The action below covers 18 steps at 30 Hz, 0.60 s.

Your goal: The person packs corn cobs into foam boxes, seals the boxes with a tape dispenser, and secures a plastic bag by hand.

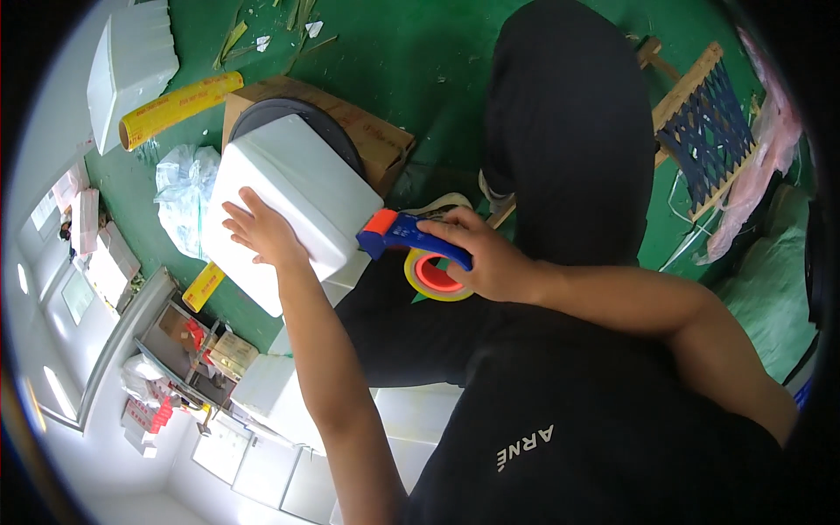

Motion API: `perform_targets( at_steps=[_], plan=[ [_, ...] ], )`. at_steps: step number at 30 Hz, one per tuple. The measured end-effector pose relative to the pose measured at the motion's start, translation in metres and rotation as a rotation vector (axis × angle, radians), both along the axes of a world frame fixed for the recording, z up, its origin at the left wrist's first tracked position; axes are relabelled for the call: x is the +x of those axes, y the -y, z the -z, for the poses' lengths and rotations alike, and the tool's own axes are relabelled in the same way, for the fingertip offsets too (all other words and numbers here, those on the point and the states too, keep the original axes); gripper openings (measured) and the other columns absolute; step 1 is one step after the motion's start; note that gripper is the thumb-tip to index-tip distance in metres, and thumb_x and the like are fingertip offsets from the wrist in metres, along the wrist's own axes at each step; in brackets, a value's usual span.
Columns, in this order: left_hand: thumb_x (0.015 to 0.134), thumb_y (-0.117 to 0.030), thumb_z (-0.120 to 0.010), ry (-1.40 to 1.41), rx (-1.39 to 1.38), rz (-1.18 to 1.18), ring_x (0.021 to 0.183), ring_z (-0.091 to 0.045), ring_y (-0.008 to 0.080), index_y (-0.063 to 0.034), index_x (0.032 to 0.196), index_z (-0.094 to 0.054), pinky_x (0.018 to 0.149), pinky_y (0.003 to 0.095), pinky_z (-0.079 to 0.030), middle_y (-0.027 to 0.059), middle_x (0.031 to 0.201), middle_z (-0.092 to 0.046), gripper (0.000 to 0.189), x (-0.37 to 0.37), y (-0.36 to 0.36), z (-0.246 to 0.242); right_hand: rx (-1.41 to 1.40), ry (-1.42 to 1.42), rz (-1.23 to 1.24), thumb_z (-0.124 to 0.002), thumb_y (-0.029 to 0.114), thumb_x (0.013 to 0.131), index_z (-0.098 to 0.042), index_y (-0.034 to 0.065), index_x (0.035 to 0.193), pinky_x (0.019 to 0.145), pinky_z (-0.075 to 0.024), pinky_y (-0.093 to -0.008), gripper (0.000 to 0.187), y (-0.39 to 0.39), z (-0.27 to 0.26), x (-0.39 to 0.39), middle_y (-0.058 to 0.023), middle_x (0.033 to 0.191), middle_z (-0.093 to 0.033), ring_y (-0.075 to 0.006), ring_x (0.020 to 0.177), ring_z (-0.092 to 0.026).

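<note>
A white foam box (308, 170) rests at a tilt on a round black lid or tray (262, 117), which lies on a cardboard box (387, 141). My left hand (268, 230) lies on the brightly lit face of the foam box, fingers spread. In my right hand (489, 252) is a blue tape dispenser (410, 235) with an orange part at its head. It carries a roll of tape (413, 279) with a yellow rim and an orange-red core. The dispenser's head is at the foam box's near right corner; whether they touch I cannot tell.
On the green floor (420, 72) lie yellow printed tubes (180, 110), a tied clear plastic bag (187, 197) and plant scraps (233, 44). Another foam box (134, 72) stands at upper left. To the right are a folding stool (705, 128) with dark webbing and pink plastic sheeting (764, 170).
</note>
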<state>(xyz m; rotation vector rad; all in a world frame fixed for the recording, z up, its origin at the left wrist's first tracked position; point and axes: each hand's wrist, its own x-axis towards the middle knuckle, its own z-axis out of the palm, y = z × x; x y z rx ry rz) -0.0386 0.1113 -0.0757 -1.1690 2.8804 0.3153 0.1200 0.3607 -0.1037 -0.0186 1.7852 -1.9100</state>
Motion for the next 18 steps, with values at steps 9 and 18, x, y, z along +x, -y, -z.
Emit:
perform_targets(
  at_steps=[9,18],
  plan=[
    [0.095,-0.045,-0.043,-0.151,-0.006,-0.304,0.136,-0.029,0.0396,-0.0028,0.141,-0.039,0.108,0.0523,-0.028,0.0198,0.147,-0.035,0.063,-0.058,0.011,0.007,-0.023,-0.029,-0.027,-0.065,0.005,0.08,-0.047,0.0077,0.138,0.093,-0.0437,-0.0344,0.061,0.004,0.0,0.016,-0.016,0.117,-0.044,-0.0297,0.108,-0.05],
    [0.099,-0.033,-0.043,0.063,-0.277,0.962,0.146,-0.012,0.0363,-0.0166,0.148,-0.034,0.113,0.0604,-0.009,0.0107,0.156,-0.023,0.053,0.057,0.044,-0.008,0.019,-0.041,0.008,-0.065,0.007,0.081,-0.044,0.0123,0.14,0.082,-0.0475,-0.0351,0.062,0.03,0.022,-0.006,-0.0142,0.111,-0.046,-0.0296,0.095,-0.056]
  ],
)
